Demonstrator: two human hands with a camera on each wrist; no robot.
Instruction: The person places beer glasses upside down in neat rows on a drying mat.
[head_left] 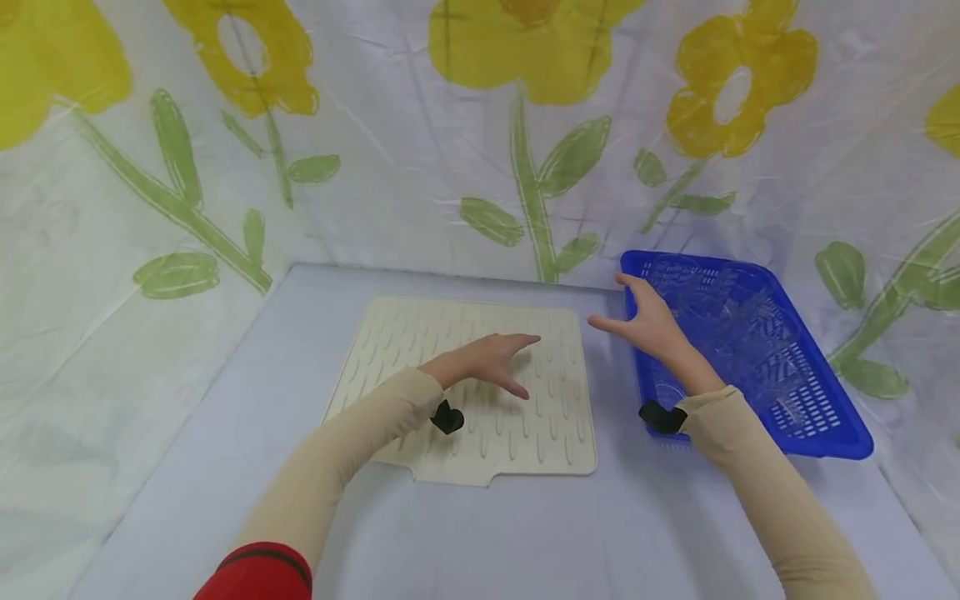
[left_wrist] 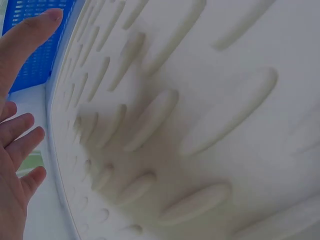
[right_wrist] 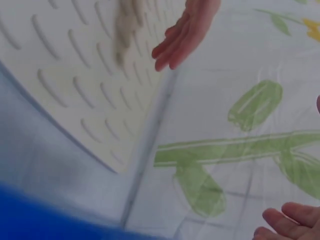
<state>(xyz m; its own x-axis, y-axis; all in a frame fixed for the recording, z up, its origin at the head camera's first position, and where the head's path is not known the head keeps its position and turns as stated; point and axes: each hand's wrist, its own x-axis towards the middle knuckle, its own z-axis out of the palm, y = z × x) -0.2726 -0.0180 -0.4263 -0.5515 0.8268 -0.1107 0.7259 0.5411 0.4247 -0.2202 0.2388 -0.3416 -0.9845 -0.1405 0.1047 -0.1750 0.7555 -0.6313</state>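
Above the cream ridged drying mat (head_left: 450, 433) hovers my left hand (head_left: 491, 360), its thumb and fingers spread and nothing between them. In the left wrist view the fingers of that left hand (left_wrist: 20, 132) are loosely extended and the mat (left_wrist: 225, 165) fills most of the picture. My right hand (head_left: 647, 321) is over the near-left rim of a blue plastic basket (head_left: 828, 400), thumb and fingers parted, holding nothing. Inside the basket lie several clear, see-through items (head_left: 750, 333), whose exact kind I cannot tell. The right wrist view catches fingertips of the right hand (right_wrist: 290, 222) at its lower right corner.
A pale table (head_left: 525, 542) carries the mat in its middle and the basket on its right. Behind and beside the table hangs a white sheet (head_left: 390, 200) with yellow flowers and green stems. Black wrist mounts (head_left: 447, 417) sit on both sleeves.
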